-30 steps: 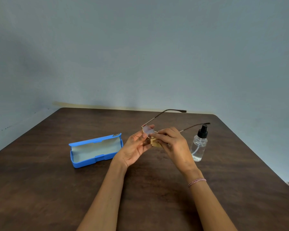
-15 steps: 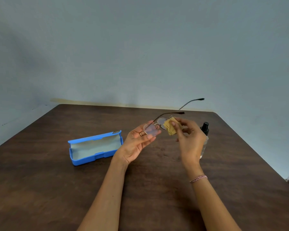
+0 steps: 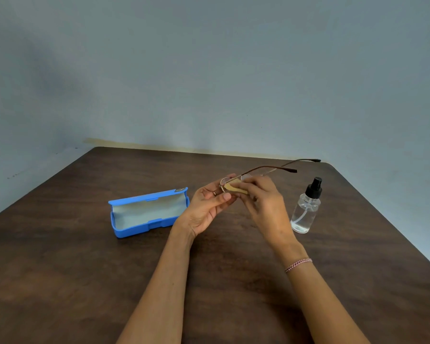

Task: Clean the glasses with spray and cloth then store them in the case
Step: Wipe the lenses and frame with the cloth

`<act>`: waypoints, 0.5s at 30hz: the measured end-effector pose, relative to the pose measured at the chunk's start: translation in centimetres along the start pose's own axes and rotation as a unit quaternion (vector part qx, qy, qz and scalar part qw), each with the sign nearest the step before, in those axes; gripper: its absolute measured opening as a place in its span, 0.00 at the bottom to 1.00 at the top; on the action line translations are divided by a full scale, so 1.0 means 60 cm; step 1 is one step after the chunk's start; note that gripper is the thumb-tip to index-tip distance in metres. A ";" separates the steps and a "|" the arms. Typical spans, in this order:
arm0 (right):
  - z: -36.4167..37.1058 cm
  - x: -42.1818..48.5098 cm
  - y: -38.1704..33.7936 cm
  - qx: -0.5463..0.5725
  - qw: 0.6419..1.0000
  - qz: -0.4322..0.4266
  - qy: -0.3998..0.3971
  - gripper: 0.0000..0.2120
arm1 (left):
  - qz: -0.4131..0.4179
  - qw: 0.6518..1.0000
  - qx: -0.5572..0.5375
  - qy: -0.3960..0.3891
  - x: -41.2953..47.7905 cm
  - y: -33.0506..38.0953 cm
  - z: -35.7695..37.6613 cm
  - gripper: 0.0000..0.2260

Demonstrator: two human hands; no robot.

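Thin brown-framed glasses [image 3: 263,168] hang above the middle of the dark wooden table [image 3: 60,269], temples unfolded and pointing far right. My left hand [image 3: 207,207] grips the frame at its left lens. My right hand [image 3: 265,202] pinches a small yellow cloth [image 3: 233,187] against that left lens, covering most of it. A clear spray bottle [image 3: 305,209] with a black pump stands upright just right of my right hand. The blue glasses case [image 3: 148,212] lies open to the left, its pale lining showing.
A grey-blue wall rises behind the table. The table's far edge and rounded right corner lie close behind the bottle. A beaded bracelet [image 3: 298,264] circles my right wrist.
My right hand has carried the cloth from the right lens across to the left lens. Both hands and the glasses sit lower, and the spray bottle shows fully again.
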State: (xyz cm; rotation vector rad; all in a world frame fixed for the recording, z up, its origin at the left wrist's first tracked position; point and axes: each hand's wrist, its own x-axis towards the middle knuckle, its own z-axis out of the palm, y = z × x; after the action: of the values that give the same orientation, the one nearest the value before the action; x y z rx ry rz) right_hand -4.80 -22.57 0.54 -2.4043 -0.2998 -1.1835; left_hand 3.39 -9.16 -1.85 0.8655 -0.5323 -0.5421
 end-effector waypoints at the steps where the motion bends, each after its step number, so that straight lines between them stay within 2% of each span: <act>1: -0.001 0.000 0.002 -0.028 1.000 0.001 0.010 0.12 | -0.004 1.000 0.011 -0.002 0.001 -0.001 0.000 0.18; 4: 0.003 -0.002 -0.004 -0.067 0.997 0.004 0.028 0.14 | -0.011 0.999 0.042 -0.012 0.002 -0.004 0.002 0.19; 9: 0.002 -0.005 -0.008 0.049 0.999 -0.011 -0.011 0.13 | 0.002 1.000 0.015 -0.013 0.003 0.000 -0.008 0.20; 11: -0.006 -0.002 -0.003 0.052 0.998 -0.006 -0.023 0.11 | 0.006 1.000 0.007 -0.019 0.004 0.002 -0.011 0.21; 13: -0.014 0.003 -0.001 0.050 0.997 0.051 0.011 0.08 | 0.000 1.000 0.016 -0.025 0.005 0.001 -0.011 0.22; 15: -0.016 0.008 0.003 0.103 0.979 0.168 0.056 0.06 | -0.005 0.999 0.033 -0.019 0.004 -0.002 -0.008 0.17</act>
State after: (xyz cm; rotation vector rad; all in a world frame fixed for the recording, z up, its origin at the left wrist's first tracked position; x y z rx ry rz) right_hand -5.14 -23.21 1.37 -2.0976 0.0213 -1.0707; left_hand 3.86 -9.11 -2.18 0.9233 -0.5835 -0.5522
